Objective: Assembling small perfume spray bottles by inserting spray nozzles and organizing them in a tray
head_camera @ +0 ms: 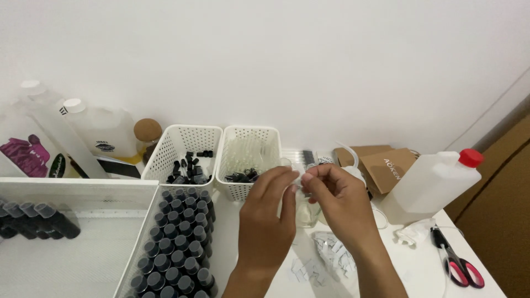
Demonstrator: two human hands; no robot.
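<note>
My left hand (268,212) and my right hand (339,198) meet over the white table, fingertips pinched together at the top of a small clear glass bottle (305,212) held between them. The bottle shows only partly between the palms. Its mouth is hidden by my fingers, so what sits on it cannot be made out. Just behind my hands stand two white perforated baskets: the left basket (165,157) holds small black caps, and the right basket (270,144) holds a few black parts and clear pieces.
A white tray (144,221) with several black-capped bottles lies at the left. Large clear jugs (102,129) stand at the back left. A white jug with a red cap (433,182), brown cardboard boxes (386,163), pink-handled scissors (461,265) and clear wrappers (331,254) lie to the right.
</note>
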